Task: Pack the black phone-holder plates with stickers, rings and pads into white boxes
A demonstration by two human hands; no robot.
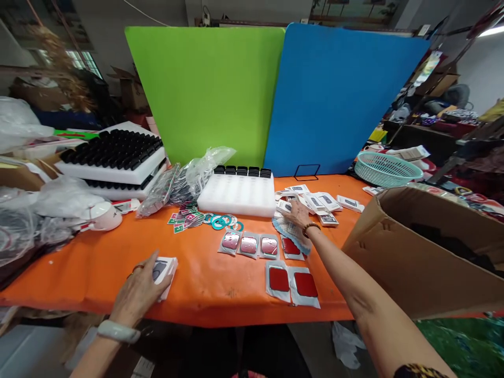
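My left hand (138, 289) is at the front left of the orange table, its fingers closed around a small stack of white printed boxes (170, 269). A dark device is pictured on the top box. My right hand (298, 214) stretches to a loose pile of similar small boxes (315, 201) farther back. Its fingers are at a white box (284, 207) at the pile's left side, and the fingertips are partly hidden. Beneath that wrist lies a light blue patterned cloth (293, 233). Several clear pouches with dark red square pieces (279, 279) lie nearby.
A white foam tray with black pieces (236, 194) stands mid-table. Stacked foam trays (106, 168) and plastic bags (63, 202) fill the left. An open cardboard box (417, 262) and green basket (388, 169) are on the right. Green (208, 94) and blue panels (338, 100) stand behind.
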